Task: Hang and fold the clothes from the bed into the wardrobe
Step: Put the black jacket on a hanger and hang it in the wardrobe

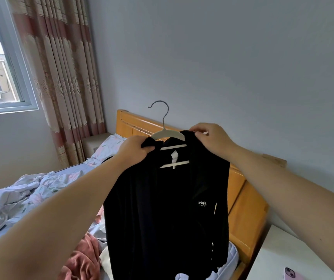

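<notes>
Fingers pinching black shirt collar

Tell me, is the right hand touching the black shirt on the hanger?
Touching. The head view shows the right hand pinching the black shirt at its shoulder, fingers closed on the fabric beside the hanger.

Both hands hold a black shirt on a hanger.
</notes>
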The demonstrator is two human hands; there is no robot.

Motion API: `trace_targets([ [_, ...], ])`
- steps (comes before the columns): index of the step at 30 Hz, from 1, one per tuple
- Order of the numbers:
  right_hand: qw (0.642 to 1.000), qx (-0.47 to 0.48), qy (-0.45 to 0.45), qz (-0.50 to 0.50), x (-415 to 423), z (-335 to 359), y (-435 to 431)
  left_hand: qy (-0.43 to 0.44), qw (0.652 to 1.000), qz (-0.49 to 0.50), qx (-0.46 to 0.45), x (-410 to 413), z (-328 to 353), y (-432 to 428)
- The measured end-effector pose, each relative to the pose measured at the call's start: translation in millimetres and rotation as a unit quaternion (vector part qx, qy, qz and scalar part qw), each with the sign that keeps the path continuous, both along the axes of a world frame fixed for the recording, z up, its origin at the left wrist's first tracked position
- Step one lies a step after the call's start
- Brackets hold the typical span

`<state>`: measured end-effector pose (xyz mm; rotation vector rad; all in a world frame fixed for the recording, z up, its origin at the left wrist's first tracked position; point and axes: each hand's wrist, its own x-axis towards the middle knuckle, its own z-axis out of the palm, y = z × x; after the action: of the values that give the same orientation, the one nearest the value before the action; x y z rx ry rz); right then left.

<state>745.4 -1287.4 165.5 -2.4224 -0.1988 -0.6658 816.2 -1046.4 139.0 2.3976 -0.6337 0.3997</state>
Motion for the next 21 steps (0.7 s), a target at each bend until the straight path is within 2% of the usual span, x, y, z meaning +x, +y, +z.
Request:
trace_targets([
  [3,0.997,-0.054,0.042,0.023,0,-1,7,0.005,1.0,-0.018,0.005,1,4,-1],
  [5,0.997,-0.014,0.08,0.013,0,3,5,-0.006,0.999,-0.032,0.018,1,5,-1],
  [7,0.984,0.053,0.166,0.021,1,8,-2,-0.025,0.998,-0.036,0.042,0,4,-2],
  [10,0.934,0.128,0.331,0.047,4,10,-9,-0.058,0.994,-0.054,0.071,-5,2,-8],
  [13,0.925,0.168,0.337,0.054,12,4,-10,-0.089,0.988,-0.088,0.095,-12,0,-15],
  [16,0.866,0.283,0.394,0.123,15,2,-22,-0.136,0.977,-0.131,0.097,-18,-2,-16],
  [17,0.851,0.309,0.408,0.118,15,1,-25,-0.151,0.973,-0.146,0.091,-20,-2,-16],
  [18,0.852,0.309,0.413,0.092,15,-2,-27,-0.162,0.97,-0.161,0.088,-21,-2,-16],
  [20,0.877,0.243,0.411,0.047,19,-14,-28,-0.165,0.965,-0.187,0.081,-26,-1,-19],
  [21,0.88,0.222,0.414,0.064,22,-20,-24,-0.163,0.963,-0.199,0.08,-27,0,-21],
])
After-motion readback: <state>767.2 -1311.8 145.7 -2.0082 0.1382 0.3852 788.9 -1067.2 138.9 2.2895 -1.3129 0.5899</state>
